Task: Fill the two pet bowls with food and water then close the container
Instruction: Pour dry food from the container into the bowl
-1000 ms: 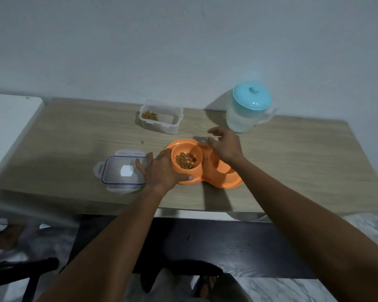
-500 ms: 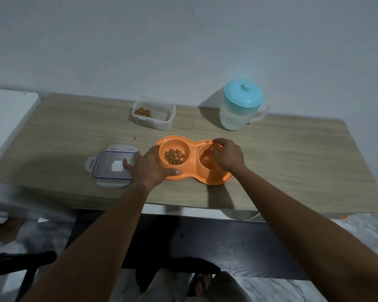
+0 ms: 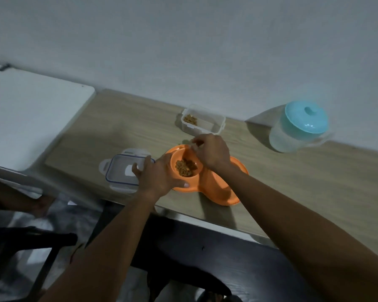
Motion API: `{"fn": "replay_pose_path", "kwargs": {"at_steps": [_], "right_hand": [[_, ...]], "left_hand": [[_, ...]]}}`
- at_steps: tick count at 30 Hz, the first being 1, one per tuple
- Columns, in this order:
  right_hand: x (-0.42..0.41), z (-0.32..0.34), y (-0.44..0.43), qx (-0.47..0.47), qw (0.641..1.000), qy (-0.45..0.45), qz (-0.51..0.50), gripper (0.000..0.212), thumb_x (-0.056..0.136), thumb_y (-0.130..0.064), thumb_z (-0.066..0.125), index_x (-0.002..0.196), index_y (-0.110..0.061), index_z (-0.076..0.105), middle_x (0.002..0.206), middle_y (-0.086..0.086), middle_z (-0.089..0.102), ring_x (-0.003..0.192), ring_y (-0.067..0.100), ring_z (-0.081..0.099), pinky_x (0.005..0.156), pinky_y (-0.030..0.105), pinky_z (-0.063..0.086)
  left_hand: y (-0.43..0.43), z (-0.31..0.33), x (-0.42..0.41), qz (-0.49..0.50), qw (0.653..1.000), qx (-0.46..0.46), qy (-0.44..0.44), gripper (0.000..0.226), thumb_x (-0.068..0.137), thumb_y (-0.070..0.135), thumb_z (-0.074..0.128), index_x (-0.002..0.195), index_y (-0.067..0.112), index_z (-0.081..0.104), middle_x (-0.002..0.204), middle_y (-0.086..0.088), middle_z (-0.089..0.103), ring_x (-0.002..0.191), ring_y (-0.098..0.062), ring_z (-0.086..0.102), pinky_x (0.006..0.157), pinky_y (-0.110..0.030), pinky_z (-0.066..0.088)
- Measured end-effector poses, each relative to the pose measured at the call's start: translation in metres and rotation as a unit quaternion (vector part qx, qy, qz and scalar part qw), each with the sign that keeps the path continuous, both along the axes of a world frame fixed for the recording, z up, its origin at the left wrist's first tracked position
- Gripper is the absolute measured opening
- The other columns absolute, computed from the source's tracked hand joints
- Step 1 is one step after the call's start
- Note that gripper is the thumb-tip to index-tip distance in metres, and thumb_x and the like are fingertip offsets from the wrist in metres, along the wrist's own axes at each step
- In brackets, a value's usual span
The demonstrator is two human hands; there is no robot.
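An orange double pet bowl (image 3: 218,190) sits near the front edge of the wooden table (image 3: 303,182). Its left well holds brown kibble (image 3: 184,167); my right forearm crosses the right well and hides most of it. My left hand (image 3: 157,177) grips the bowl's left rim, thumb on the front edge. My right hand (image 3: 212,152) hovers over the far rim of the left well with fingertips pinched; I cannot tell whether anything is between them. The open clear food container (image 3: 202,123) stands behind, a little kibble inside. Its blue-edged lid (image 3: 120,173) lies left of the bowl.
A translucent water pitcher (image 3: 299,127) with a teal lid stands at the back right by the wall. A white surface (image 3: 31,118) adjoins the table's left end. A dark bench (image 3: 205,247) sits under the front edge.
My right hand left the right well and moved left, over the far rim of the kibble well. My left hand kept hold of the bowl. The view tilted and swung left.
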State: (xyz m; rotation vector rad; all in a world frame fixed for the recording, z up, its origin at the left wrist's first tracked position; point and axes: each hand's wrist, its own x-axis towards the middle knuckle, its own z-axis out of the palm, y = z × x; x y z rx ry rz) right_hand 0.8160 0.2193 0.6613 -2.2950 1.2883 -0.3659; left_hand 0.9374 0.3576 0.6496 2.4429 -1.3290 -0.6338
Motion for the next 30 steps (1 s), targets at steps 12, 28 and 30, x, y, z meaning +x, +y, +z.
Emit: {"fn": "replay_pose_path", "kwargs": {"at_steps": [12,28,30], "right_hand": [[0.084,-0.037,-0.027,0.04,0.987,0.127,-0.089,0.019,0.078,-0.029,0.074,0.09,-0.014,0.072,0.087,0.008,0.07,0.082,0.029,0.069,0.066,0.037,0.058],[-0.003,0.011,0.005,0.09,0.993,0.073,0.009,0.006,0.081,-0.025,0.083,0.085,-0.021,0.085,0.088,-0.002,0.081,0.08,0.008,0.068,0.077,0.033,0.055],[-0.015,0.012,0.01,0.08,0.995,0.039,-0.041,0.007,0.077,-0.029,0.086,0.079,-0.023,0.084,0.085,-0.003,0.08,0.081,0.011,0.07,0.076,0.035,0.057]], "left_hand": [[0.008,-0.02,0.013,-0.038,0.996,-0.06,-0.052,0.08,0.063,0.064,0.073,0.134,0.038,0.046,0.133,0.004,0.058,0.145,-0.027,0.02,0.111,-0.059,-0.001],[0.011,-0.024,0.016,-0.048,0.996,-0.051,-0.052,0.103,0.05,0.092,0.056,0.137,0.038,0.043,0.124,0.005,0.066,0.145,-0.033,0.023,0.109,-0.061,0.002],[0.011,-0.02,0.013,-0.052,0.996,-0.048,-0.056,0.103,0.05,0.091,0.057,0.137,0.036,0.045,0.123,0.004,0.066,0.145,-0.033,0.022,0.109,-0.061,0.002]]}}
